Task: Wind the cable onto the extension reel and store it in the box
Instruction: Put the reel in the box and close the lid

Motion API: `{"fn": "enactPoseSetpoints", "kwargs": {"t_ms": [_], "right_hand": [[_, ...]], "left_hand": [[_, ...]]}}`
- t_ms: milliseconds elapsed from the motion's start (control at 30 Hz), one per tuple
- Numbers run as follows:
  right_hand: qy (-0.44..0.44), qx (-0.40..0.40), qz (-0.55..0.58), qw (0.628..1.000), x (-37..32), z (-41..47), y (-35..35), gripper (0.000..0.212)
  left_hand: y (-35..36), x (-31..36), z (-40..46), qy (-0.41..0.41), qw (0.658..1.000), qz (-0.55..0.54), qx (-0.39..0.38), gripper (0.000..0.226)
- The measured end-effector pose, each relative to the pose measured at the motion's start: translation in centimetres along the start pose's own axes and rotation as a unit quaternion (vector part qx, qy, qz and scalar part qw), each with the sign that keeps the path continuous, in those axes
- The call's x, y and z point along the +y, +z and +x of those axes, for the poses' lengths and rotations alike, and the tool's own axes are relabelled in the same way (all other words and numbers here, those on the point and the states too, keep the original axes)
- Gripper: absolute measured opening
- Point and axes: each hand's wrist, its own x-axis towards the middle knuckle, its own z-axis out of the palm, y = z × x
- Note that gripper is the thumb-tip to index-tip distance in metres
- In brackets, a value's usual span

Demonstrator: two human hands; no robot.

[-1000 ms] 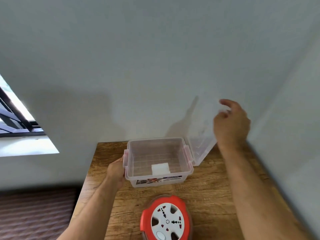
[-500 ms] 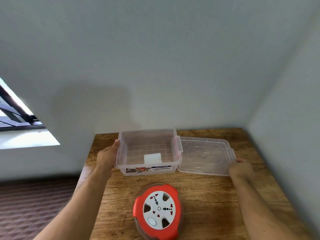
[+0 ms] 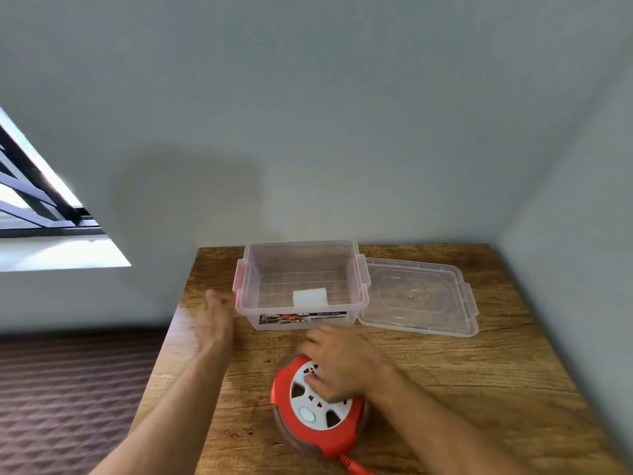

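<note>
Both hands off box [image 3: 301, 289], right hand [image 3: 337, 363] now on reel [image 3: 317, 406].

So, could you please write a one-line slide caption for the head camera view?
Right hand on the red extension reel, open clear box and its lid waiting behind it.

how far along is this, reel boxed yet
Not yet. Done: the box is open, its lid flat beside it. In hand: the right hand rests on the reel; the left hand is free. Left: lifting the reel in and closing the lid.
</note>
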Motion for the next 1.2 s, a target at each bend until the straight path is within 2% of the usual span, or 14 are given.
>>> {"fn": "enactPoseSetpoints", "kwargs": {"t_ms": [67,167,333,467,533,667,700,767,833,933,1000,1067,1133,1200], "right_hand": [[0.069,-0.076,0.039,0.994,-0.9,0.4,0.0,0.077],[0.098,-0.142,0.058,0.983,-1.4,1.3,-0.9,0.096],[0.159,-0.184,0.104,0.964,-1.9,2.7,-1.4,0.089],[0.198,-0.229,0.161,0.939,-1.7,3.3,-2.3,0.071],[0.190,-0.231,0.159,0.941,-1.6,3.3,-3.3,0.068],[0.175,-0.165,0.287,0.927,-0.3,2.6,-8.9,0.056],[0.184,-0.127,0.333,0.916,0.4,2.5,-10.5,0.052],[0.215,-0.031,0.419,0.881,1.9,2.6,-13.1,0.045],[0.263,0.063,0.482,0.833,3.4,3.3,-14.4,0.043],[0.362,0.175,0.533,0.744,5.0,5.1,-13.9,0.048],[0.420,0.217,0.556,0.684,5.4,6.2,-12.6,0.062],[0.448,0.222,0.562,0.659,5.4,6.9,-11.0,0.071],[0.460,0.206,0.547,0.669,5.2,7.4,-10.0,0.061],[0.461,0.185,0.513,0.700,5.3,7.6,-9.4,0.051]], "left_hand": [[-0.2,-1.3,0.0,0.006,0.998,0.046,-0.038,0.073],[-0.2,-1.0,-1.0,0.028,0.996,0.038,-0.070,0.072],[-0.1,-0.3,-0.1,0.080,0.991,0.047,-0.100,0.091],[-0.4,1.3,-1.1,0.111,0.986,0.009,-0.123,0.052],[-0.5,1.9,-0.8,0.164,0.975,0.019,-0.151,0.047],[-0.8,3.0,0.3,0.165,0.966,0.055,-0.190,0.043],[-0.8,3.2,0.4,0.174,0.966,0.064,-0.179,0.038],[-0.8,3.8,0.4,0.232,0.966,0.070,-0.091,0.030],[-0.9,4.7,0.1,0.288,0.956,0.040,-0.046,0.036],[-0.3,7.1,-0.8,0.230,0.952,-0.048,-0.194,0.058],[0.7,8.5,-1.1,0.187,0.940,-0.047,-0.281,0.041],[1.7,8.9,-0.6,0.208,0.933,0.050,-0.289,0.017],[2.3,9.1,-0.1,0.246,0.911,0.209,-0.256,0.034],[2.6,9.9,-0.2,0.273,0.876,0.323,-0.232,0.059]]}}
